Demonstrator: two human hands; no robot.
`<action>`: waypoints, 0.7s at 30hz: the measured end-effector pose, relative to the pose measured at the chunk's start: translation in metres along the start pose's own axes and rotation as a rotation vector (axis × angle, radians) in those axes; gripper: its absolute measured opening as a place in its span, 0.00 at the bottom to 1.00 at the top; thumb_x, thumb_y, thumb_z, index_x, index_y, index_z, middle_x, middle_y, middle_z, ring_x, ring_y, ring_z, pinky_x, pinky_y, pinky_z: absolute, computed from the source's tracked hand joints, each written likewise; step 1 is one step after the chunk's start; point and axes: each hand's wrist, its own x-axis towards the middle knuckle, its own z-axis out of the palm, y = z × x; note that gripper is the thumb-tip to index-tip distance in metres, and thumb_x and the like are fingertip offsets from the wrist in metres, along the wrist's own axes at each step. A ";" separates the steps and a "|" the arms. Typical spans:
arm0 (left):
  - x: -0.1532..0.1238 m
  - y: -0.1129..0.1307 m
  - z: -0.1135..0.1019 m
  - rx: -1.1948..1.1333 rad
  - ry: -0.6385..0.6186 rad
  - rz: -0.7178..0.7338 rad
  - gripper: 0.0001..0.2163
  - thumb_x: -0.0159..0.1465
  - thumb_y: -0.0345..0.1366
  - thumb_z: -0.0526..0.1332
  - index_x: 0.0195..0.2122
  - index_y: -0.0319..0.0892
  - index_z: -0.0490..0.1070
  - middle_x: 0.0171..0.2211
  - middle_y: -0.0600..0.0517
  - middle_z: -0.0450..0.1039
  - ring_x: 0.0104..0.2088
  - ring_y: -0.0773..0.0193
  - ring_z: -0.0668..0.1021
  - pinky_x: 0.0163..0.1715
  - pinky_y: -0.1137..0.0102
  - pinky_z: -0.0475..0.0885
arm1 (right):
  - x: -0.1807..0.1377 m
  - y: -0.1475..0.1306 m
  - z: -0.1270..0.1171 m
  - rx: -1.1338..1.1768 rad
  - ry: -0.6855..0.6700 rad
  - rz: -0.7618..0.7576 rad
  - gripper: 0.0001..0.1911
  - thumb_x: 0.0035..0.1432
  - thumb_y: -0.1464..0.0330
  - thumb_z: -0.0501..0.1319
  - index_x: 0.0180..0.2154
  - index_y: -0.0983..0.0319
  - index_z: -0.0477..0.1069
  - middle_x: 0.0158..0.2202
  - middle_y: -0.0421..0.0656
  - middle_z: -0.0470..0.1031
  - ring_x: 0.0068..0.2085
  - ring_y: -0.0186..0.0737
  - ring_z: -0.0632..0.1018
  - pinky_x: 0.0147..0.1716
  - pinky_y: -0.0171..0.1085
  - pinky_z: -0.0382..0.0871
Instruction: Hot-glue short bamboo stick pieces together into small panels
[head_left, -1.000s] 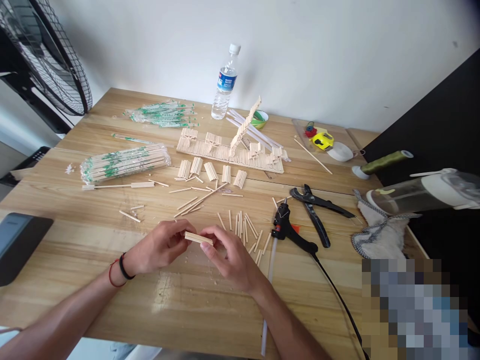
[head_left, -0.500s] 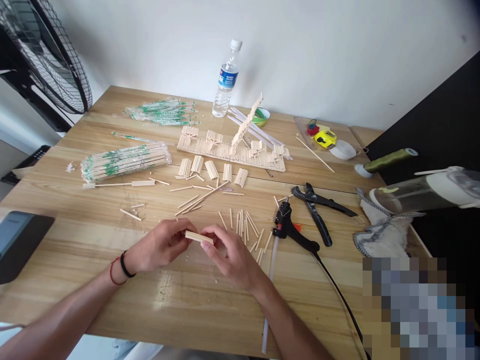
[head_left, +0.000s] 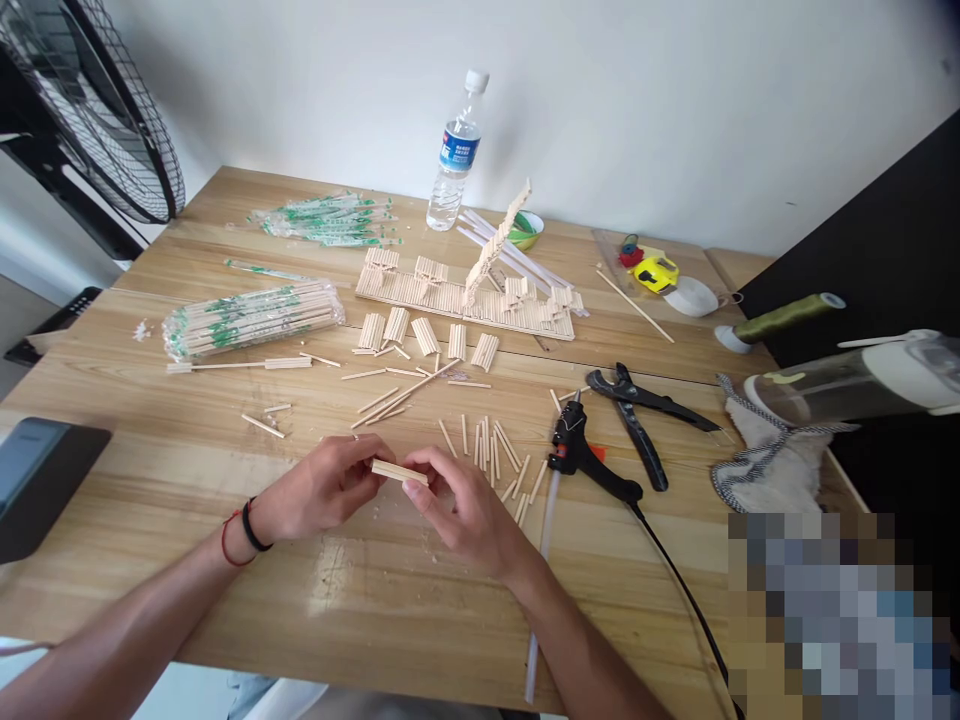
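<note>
Both my hands meet over the near middle of the wooden table (head_left: 187,580). Between them is a short bundle of cut chopstick pieces (head_left: 398,472), lying level. My left hand (head_left: 322,490) pinches its left end and my right hand (head_left: 461,510) pinches its right end. My left wrist wears a red and a black band. Just beyond my right hand lie several loose cut sticks (head_left: 491,450). A black glue gun (head_left: 581,455) lies to the right of them, with its cord running toward me.
A stick-built model (head_left: 465,295) stands at the back middle, small glued panels (head_left: 424,338) in front. Wrapped chopstick packs (head_left: 251,320) lie left, a water bottle (head_left: 456,155) behind. Black cutters (head_left: 637,415), a tape measure (head_left: 655,272), a thread spool (head_left: 780,318) and a cloth (head_left: 765,460) sit right. A fan (head_left: 90,100) stands far left.
My hands and the stick bundle stay almost still; the view has tilted slightly so everything sits a little higher and to the right in the picture.
</note>
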 end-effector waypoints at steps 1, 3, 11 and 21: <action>0.000 0.000 0.000 0.003 -0.002 0.001 0.12 0.64 0.26 0.56 0.44 0.40 0.76 0.29 0.55 0.70 0.27 0.67 0.69 0.29 0.73 0.62 | 0.000 0.000 0.000 -0.002 -0.001 0.002 0.14 0.73 0.58 0.58 0.50 0.59 0.74 0.38 0.42 0.79 0.38 0.41 0.77 0.38 0.38 0.70; 0.000 0.000 0.000 0.006 -0.003 0.003 0.12 0.64 0.26 0.56 0.44 0.40 0.76 0.29 0.55 0.70 0.27 0.68 0.69 0.29 0.73 0.62 | 0.000 0.000 0.000 -0.005 -0.001 0.004 0.14 0.73 0.58 0.58 0.50 0.59 0.74 0.38 0.42 0.79 0.38 0.41 0.77 0.38 0.38 0.70; 0.000 -0.001 0.000 0.011 -0.008 -0.003 0.12 0.64 0.25 0.55 0.44 0.40 0.76 0.29 0.55 0.69 0.27 0.68 0.68 0.29 0.73 0.62 | -0.001 0.000 0.000 -0.004 -0.011 0.010 0.14 0.72 0.58 0.58 0.50 0.59 0.74 0.37 0.42 0.78 0.38 0.41 0.77 0.39 0.38 0.70; 0.000 -0.001 0.001 0.005 -0.012 -0.007 0.13 0.64 0.25 0.55 0.45 0.40 0.77 0.29 0.55 0.69 0.27 0.67 0.69 0.29 0.73 0.62 | 0.000 0.000 0.000 -0.010 -0.008 -0.004 0.14 0.72 0.58 0.58 0.50 0.59 0.74 0.37 0.41 0.78 0.37 0.41 0.76 0.40 0.38 0.69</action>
